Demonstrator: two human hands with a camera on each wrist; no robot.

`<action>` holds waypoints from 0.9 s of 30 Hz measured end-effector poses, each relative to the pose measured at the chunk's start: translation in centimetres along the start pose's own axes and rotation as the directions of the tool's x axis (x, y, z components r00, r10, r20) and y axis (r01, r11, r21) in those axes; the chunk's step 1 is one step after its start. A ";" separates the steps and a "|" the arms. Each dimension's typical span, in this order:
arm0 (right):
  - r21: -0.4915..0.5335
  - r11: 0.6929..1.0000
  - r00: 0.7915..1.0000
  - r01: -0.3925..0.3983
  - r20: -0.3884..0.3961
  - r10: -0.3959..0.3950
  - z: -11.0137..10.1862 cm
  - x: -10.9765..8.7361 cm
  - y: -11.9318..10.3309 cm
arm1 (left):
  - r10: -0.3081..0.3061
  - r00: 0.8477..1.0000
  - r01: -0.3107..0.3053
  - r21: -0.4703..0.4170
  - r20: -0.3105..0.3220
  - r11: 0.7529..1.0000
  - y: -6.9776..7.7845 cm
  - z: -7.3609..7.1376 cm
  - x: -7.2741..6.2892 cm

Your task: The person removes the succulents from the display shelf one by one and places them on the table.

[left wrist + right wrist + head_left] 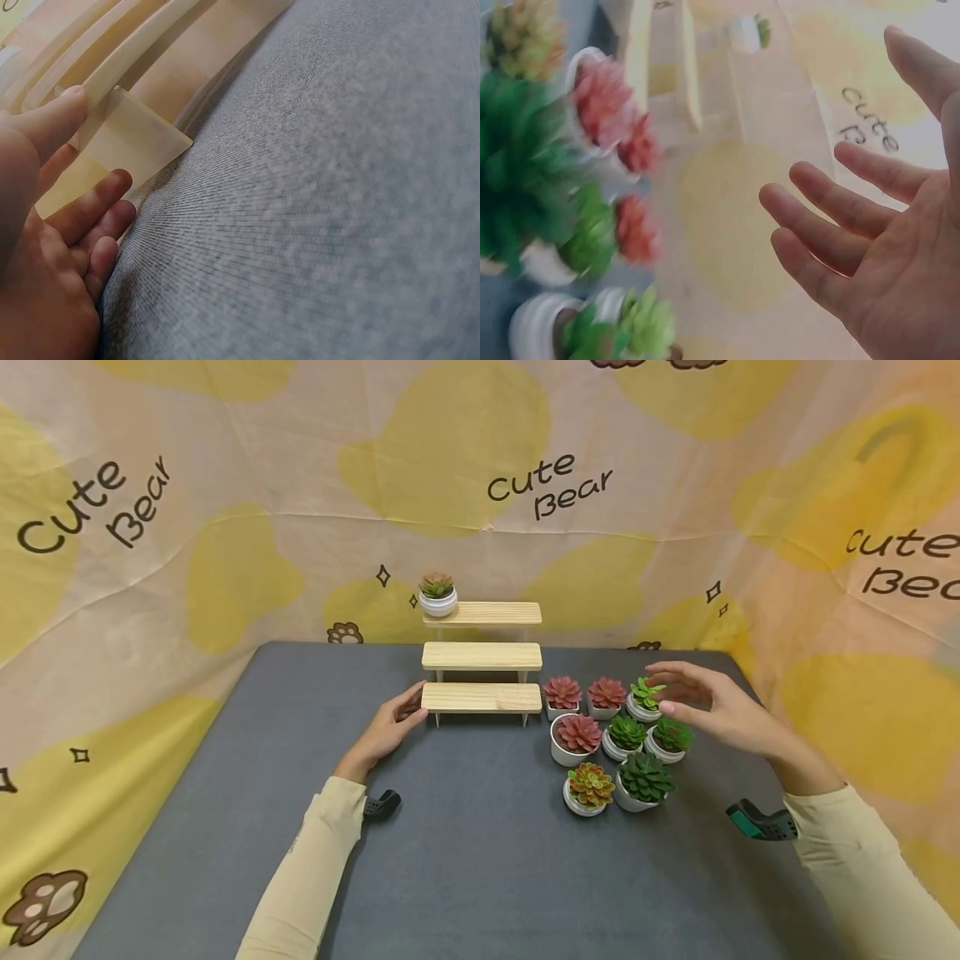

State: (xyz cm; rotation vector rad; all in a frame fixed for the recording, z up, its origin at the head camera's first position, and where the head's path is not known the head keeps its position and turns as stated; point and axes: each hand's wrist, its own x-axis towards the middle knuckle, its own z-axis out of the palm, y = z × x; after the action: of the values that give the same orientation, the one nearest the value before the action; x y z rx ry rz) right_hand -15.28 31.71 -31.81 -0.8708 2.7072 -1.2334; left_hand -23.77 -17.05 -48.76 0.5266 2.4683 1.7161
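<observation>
A three-step wooden display stand stands at the back of the table. My left hand holds the left end of its lowest step, thumb on the front corner and fingers behind. On the top step's left end sits a potted succulent with orange-green leaves in a white pot. My right hand hovers with spread fingers beside a light-green succulent at the back right of a group of pots; in the right wrist view nothing lies in its palm.
Right of the stand are several white-potted succulents, including a red one, a dark green one and an orange-green one. A grey cloth covers the table. Behind hangs a yellow patterned curtain.
</observation>
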 end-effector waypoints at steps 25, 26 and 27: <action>0.167 0.984 0.993 -0.064 0.110 0.045 3.9 14.7 -4.1 | -0.001 1.000 0.001 -0.054 0.010 0.999 -0.2 0.1 0.2; 0.178 0.982 0.993 -0.065 0.110 0.046 4.3 15.2 -4.1 | 0.000 1.000 0.000 -0.053 0.011 0.999 -0.2 0.1 0.2; 0.186 0.981 0.993 -0.063 0.112 0.043 4.6 15.7 -4.1 | -0.002 1.000 0.002 -0.051 0.011 0.999 -0.2 0.0 0.2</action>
State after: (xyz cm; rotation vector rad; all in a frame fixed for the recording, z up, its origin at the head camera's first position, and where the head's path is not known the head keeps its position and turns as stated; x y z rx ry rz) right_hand -25.37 18.48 -29.10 -0.8116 2.4643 -1.3631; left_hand -24.02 -17.05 -48.96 0.5269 2.4100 1.7655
